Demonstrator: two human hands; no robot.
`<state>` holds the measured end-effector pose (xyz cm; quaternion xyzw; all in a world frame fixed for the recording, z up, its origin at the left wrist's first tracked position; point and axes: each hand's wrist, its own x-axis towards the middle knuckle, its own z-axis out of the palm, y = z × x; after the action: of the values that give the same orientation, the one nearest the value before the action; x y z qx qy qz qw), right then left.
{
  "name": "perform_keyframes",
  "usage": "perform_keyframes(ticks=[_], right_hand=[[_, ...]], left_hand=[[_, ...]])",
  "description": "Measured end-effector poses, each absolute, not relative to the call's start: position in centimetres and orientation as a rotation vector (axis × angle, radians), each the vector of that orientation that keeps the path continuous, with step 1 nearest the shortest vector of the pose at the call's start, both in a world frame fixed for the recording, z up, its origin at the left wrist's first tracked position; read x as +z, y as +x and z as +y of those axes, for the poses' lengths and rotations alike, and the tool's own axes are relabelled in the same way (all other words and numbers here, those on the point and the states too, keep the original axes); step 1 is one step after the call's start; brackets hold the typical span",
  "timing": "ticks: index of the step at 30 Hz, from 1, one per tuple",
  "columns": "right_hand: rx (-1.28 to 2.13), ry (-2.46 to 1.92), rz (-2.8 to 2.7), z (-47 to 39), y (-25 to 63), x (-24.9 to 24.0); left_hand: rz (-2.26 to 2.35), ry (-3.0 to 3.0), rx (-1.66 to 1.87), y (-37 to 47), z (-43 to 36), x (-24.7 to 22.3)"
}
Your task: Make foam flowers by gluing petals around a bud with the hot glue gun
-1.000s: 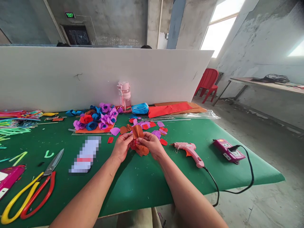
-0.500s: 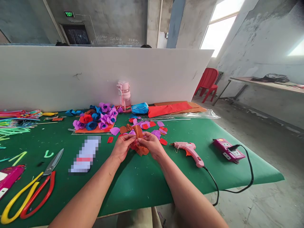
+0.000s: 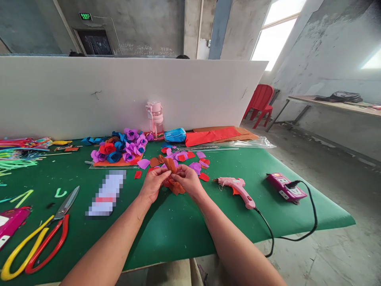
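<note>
A piece of brown paper point(image 3: 170, 164) stands puckered between two bare hands above a green tabletop point(image 3: 166, 234), seen from across the room. The left hand point(image 3: 153, 184) pinches it from one side, thumb closed against fingertips; the right hand point(image 3: 189, 182) does likewise from the other, the two nearly meeting and no gap showing in either grip. Lower brown folds point(image 3: 177, 188) spread beneath the fingers; whether they belong to the same piece, I cannot tell.

The shaping looks best done lightly: one hand anchoring the base, the other easing in small, even pleats, for paper this thin could tear under a hard tug. Leaving the upper edge unpressed should spare its curve.

Just beyond the hands lie scattered petals, a purple petal point(image 3: 143, 164) among them; farther left, a cluster of paper flowers point(image 3: 120, 146) is heaped on an orange sheet point(image 3: 119, 163). At right rests a pink glue gun point(image 3: 236, 185), nozzle toward the right hand; that tip may be hot, so the wrist does well to stay clear. Yellow-and-red-handled scissors point(image 3: 61, 214) lie at near left, well apart from the work.
</note>
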<state>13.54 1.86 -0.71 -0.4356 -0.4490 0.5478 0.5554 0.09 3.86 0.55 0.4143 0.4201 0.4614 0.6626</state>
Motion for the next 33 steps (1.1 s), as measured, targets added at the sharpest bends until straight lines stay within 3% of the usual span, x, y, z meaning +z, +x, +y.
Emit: perform_keyframes(ticks=[15,33], right_hand=[[1.341,-1.104,-0.987,1.3,13.0,0.2],[1.028,-1.217,-1.075,1.6,13.0,-0.5]], left_hand=[[0.923,0.966,1.108,0.3,3.8,-0.2],[0.951,1.162,1.307,1.1,3.3,-0.1]])
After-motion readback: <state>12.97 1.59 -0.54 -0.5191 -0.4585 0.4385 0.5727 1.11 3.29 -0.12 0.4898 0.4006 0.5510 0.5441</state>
